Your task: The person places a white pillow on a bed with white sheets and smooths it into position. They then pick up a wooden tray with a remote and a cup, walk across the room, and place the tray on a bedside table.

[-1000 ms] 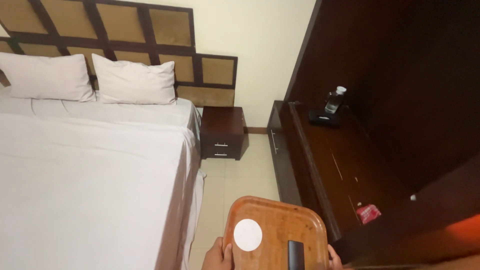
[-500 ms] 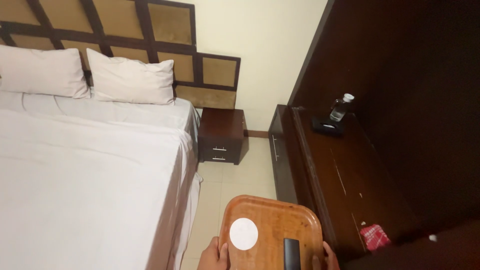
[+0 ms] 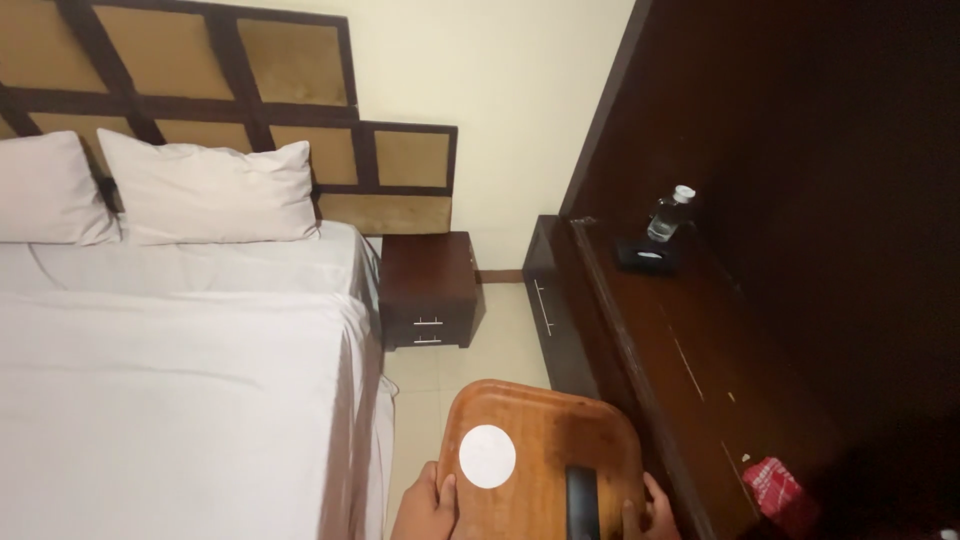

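wooden tray (image 3: 545, 440) is gripped by left hand (image 3: 425, 510) and right hand (image 3: 655, 512); white disc (image 3: 487, 456) and dark remote (image 3: 581, 503) could be slid off if tilted beside the bench (image 3: 690, 370).

Wooden tray (image 3: 545, 420), rounded corners, raised rim: carries a white round coaster (image 3: 487, 456) left of centre and a black oblong object (image 3: 581, 500) at the near edge, cut off by the frame; can't tell what it is.

Long dark wood counter (image 3: 690, 370) on the right wall: a clear water bottle (image 3: 668, 214) at the far end, just beside a black tray (image 3: 645, 257) with something white on it. A red packet (image 3: 778, 490) sits at the near end, well apart from both.

Bed (image 3: 180, 400), white sheet: two white pillows (image 3: 205, 190) upright against the headboard.

Dark nightstand (image 3: 430, 285): top bare.

Tiled floor (image 3: 500, 345) between bed and counter.
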